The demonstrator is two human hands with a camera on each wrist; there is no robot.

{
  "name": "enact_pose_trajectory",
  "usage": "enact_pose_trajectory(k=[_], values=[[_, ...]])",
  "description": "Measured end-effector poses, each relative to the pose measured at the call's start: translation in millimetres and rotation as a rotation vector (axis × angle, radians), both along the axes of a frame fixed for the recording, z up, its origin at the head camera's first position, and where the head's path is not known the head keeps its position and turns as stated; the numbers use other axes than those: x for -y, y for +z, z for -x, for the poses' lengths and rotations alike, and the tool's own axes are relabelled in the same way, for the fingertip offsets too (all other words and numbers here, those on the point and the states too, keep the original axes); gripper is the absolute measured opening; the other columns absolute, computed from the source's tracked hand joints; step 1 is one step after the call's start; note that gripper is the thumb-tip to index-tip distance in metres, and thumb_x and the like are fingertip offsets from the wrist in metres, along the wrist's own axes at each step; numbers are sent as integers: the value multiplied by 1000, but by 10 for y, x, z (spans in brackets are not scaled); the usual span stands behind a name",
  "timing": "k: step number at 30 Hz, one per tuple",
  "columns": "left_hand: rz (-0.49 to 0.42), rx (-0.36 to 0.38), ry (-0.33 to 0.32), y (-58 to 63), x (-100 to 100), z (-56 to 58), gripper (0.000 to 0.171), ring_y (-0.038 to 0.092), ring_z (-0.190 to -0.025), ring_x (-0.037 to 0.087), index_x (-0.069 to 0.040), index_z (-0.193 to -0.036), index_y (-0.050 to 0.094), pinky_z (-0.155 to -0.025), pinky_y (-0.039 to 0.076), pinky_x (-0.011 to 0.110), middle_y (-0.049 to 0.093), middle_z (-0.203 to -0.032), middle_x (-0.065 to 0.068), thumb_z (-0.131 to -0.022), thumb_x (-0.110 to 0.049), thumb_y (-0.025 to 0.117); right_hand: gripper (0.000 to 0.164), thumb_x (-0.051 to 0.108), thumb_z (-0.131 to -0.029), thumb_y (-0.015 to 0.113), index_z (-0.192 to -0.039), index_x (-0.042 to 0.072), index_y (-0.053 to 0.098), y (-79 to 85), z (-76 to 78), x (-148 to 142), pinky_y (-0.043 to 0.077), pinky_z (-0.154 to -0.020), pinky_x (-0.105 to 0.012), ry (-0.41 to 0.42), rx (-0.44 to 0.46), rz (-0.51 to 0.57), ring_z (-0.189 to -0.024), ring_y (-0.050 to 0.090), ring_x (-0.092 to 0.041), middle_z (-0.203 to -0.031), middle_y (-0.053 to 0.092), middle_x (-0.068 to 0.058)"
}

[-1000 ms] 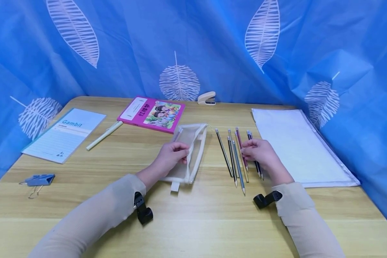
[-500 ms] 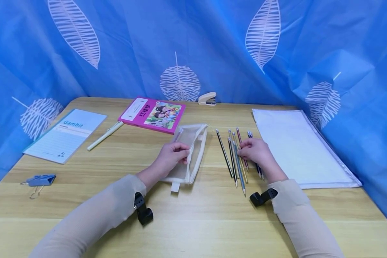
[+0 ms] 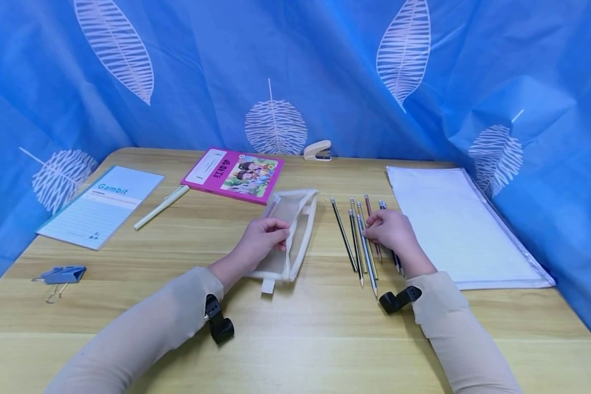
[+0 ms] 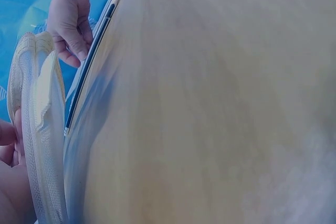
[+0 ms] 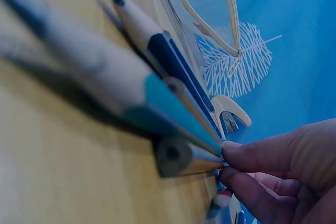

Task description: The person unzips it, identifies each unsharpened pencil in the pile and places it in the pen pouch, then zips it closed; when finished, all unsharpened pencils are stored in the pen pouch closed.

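Observation:
My left hand point(image 3: 262, 241) pinches the open zip edge of a cream mesh pencil case point(image 3: 271, 266), which lies with its mouth gaping. My right hand point(image 3: 391, 232) is over a loose group of pencils on the table. Its thumb and forefinger pinch a blue pencil point(image 3: 369, 262) near the eraser end. In the right wrist view the teal-blue pencil point(image 5: 163, 106) points toward the camera, its sharpened tip blurred, close above a gold-coloured pencil point(image 5: 184, 161). A dark pencil point(image 3: 343, 235) lies leftmost in the group. Dark pencils point(image 3: 397, 264) are partly hidden under my right hand.
A pink book point(image 3: 233, 175) and a cream stapler point(image 3: 318, 150) sit at the back. Leftward are a notebook point(image 3: 100, 208), a pale green pen point(image 3: 161, 208) and a blue binder clip point(image 3: 69, 273). A white padded sheet point(image 3: 463, 230) lies at right.
My right hand has shifted slightly left, from the burgundy pencil to the blue one, whose tip has swung a little to the right. My left hand keeps its hold on the case.

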State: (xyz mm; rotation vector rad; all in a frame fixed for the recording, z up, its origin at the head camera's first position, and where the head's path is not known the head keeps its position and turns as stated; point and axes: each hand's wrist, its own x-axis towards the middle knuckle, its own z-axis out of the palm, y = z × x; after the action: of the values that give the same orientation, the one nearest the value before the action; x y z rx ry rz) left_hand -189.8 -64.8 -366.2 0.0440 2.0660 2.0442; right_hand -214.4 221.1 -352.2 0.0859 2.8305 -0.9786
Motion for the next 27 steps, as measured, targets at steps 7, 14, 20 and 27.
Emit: enact_pose_trajectory(k=[7, 14, 20, 27], values=[[10, -1, 3, 19, -6, -7, 19, 54, -55, 9, 10, -103, 61, -56, 51, 19, 58, -79, 3, -86, 2, 56, 29, 14, -80, 70, -104, 0, 61, -4, -2, -13, 53, -68, -32, -5, -10, -21, -73, 63, -19, -95, 66, -17], [20, -6, 8, 12, -9, -4, 18, 55, -56, 9, 9, -102, 62, -56, 51, 19, 58, -80, 4, -86, 2, 57, 32, 11, -82, 68, -111, -1, 62, 7, -12, -10, 53, -70, -34, 23, -23, -42, -78, 64, -22, -98, 66, -18], [12, -10, 9, 10, -9, -14, 18, 55, -56, 9, 10, -102, 61, -56, 52, 20, 59, -81, 5, -86, 2, 57, 38, 12, -79, 68, -113, -2, 62, 13, -13, -2, 51, -77, -41, 111, -80, -136, -85, 61, -27, -96, 66, -16], [10, -1, 13, 18, -14, -24, 19, 55, -56, 9, 9, -102, 61, -56, 52, 19, 59, -81, 5, -85, 2, 58, 41, 8, -75, 66, -114, -3, 61, 18, -11, 38, 51, -75, -41, 123, -87, -195, -82, 61, -25, -93, 66, -15]])
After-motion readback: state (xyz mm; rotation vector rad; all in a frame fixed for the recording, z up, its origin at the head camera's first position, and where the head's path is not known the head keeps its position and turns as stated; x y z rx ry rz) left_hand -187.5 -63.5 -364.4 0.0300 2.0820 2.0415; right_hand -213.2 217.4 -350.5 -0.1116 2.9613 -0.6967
